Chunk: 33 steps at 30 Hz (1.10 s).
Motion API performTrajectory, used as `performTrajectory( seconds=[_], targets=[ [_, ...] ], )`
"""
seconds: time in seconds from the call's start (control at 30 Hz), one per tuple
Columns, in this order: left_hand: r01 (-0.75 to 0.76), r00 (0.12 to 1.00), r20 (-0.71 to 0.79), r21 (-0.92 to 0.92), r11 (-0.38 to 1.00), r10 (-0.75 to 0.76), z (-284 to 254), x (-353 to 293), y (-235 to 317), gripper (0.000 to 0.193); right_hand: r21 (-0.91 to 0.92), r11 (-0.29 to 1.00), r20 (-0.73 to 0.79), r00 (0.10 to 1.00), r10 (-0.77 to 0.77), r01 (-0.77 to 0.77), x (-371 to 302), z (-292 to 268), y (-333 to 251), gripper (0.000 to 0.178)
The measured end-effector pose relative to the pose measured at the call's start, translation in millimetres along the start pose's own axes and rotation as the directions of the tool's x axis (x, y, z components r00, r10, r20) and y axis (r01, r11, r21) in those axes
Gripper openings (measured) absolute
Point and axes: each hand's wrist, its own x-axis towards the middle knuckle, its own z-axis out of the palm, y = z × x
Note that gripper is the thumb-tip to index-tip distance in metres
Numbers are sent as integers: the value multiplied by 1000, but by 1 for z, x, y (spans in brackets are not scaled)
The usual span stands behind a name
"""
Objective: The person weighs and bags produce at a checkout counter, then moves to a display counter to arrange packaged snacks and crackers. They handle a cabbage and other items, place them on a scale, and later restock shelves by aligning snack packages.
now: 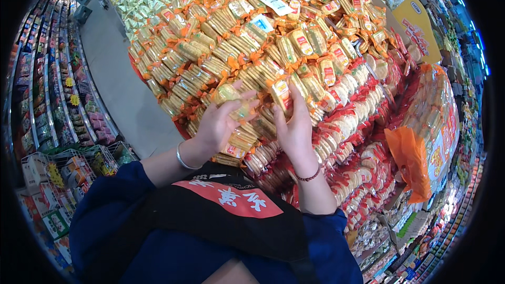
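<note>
My left hand (216,123) grips a clear packet of pale round crackers with orange ends (229,96), lifted slightly off the heap. My right hand (295,126) holds a similar cracker packet with a red and yellow label (282,94), fingers curled around it. Both hands are over the near edge of a big display heap of cracker packets (252,37). A silver bangle is on my left wrist and a dark red cord on my right wrist.
Red-labelled cracker packets (352,121) fill the right side of the heap. An orange plastic bag (409,160) hangs at the right beside a wrapped stack. A grey aisle floor (118,73) runs left, bordered by shelves (47,89) and wire baskets (79,165).
</note>
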Motion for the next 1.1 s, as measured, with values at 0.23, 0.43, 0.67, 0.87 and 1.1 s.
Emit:
performTrajectory(
  seconds=[0.23,0.43,0.67,0.87,1.1],
  targets=[
    [116,981,167,-96,989,-99,-25,-17,-19,40,211,977,146,989,-33,1,-40,42,-13,49],
    [95,992,61,237,967,-113,-28,-23,-6,47,-170,975,121,985,-122,142,-52,58,-46,81],
    [29,958,260,332,943,-121,-70,-9,34,45,-261,965,128,992,-6,39,-27,96,-77,82],
    [160,885,333,435,886,-324,-121,8,117,52,181,949,0,965,262,-257,10,164,-114,59],
    [16,844,463,483,876,-271,-181,42,169,52,-17,970,-68,968,241,-242,57,224,-131,52]
  ],
)
